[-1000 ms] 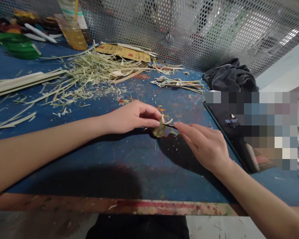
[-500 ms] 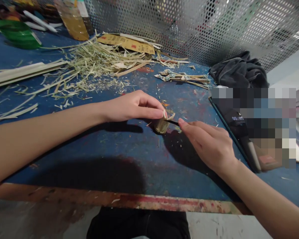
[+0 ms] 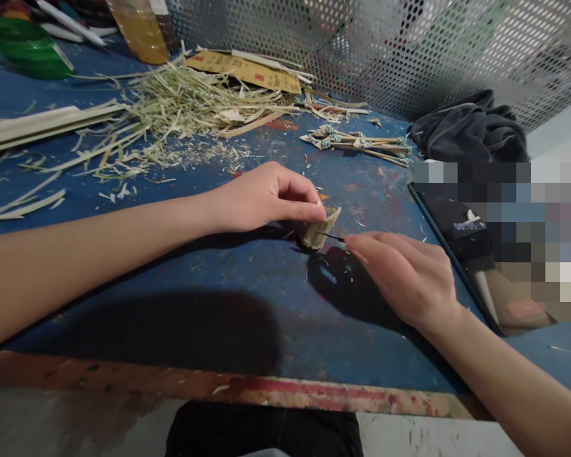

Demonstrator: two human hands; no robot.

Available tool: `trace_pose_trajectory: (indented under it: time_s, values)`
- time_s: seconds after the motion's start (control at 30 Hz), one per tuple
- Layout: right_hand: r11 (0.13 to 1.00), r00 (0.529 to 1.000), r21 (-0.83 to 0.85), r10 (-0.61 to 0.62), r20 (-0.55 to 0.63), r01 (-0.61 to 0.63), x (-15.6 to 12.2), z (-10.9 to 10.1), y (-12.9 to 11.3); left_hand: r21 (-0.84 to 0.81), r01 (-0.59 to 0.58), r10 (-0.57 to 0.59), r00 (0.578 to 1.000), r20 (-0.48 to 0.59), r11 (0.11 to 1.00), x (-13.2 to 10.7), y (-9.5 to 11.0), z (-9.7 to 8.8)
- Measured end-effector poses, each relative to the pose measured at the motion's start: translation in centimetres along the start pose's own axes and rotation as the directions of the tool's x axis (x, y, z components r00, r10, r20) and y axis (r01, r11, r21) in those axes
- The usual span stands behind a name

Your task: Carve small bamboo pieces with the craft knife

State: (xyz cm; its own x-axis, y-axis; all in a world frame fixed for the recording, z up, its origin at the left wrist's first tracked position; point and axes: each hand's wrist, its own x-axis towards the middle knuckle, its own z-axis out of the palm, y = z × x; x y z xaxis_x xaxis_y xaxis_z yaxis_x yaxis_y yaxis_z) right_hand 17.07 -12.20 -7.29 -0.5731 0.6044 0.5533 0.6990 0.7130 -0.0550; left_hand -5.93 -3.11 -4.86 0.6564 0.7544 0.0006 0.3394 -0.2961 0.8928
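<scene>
A short, tan, tube-like bamboo piece (image 3: 315, 237) with a jagged, pointed top edge stands upright on the blue table (image 3: 209, 330). My left hand (image 3: 271, 197) pinches its upper rim between thumb and fingers. From the right, my right hand (image 3: 404, 270) grips a thin dark tool (image 3: 334, 237), whose tip meets the side of the bamboo piece. Most of that tool is hidden inside my fingers, so its exact kind does not show. Small pale shavings lie around both hands.
Behind my hands spreads a heap of bamboo shavings (image 3: 185, 105), with a bundle of tied sticks (image 3: 356, 143) beside it. A phone (image 3: 461, 235) rests at the right, below a dark cloth (image 3: 471, 130). A perforated metal screen (image 3: 285, 38) borders the back.
The thin tool's tip has moved lower on the bamboo piece. My left fingers still pinch the top. The whole view has shifted slightly.
</scene>
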Motion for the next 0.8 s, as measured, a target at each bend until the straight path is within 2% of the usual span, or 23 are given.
trace_pose_trajectory:
  time_s: [0.13,0.37,0.57,0.8]
  values:
    - [0.997,0.997,-0.071,-0.017,-0.078,0.011,-0.1,0.2,0.5,-0.010,-0.009,0.009,1.000,0.019,1.000,0.3,-0.3,-0.2]
    - [0.991,0.996,-0.135,-0.029,-0.084,0.018,0.0,0.3,0.8,-0.054,0.076,-0.074,0.997,0.036,0.996,0.7,0.0,-0.1]
    - [0.989,0.996,-0.116,0.085,-0.037,-0.088,0.5,0.0,0.6,-0.070,0.124,-0.125,0.992,-0.015,0.990,0.7,0.8,0.3]
    - [0.988,0.989,-0.062,0.142,0.043,-0.140,0.7,-0.5,0.4,-0.065,0.127,-0.130,0.991,-0.031,0.990,0.7,0.8,0.4]
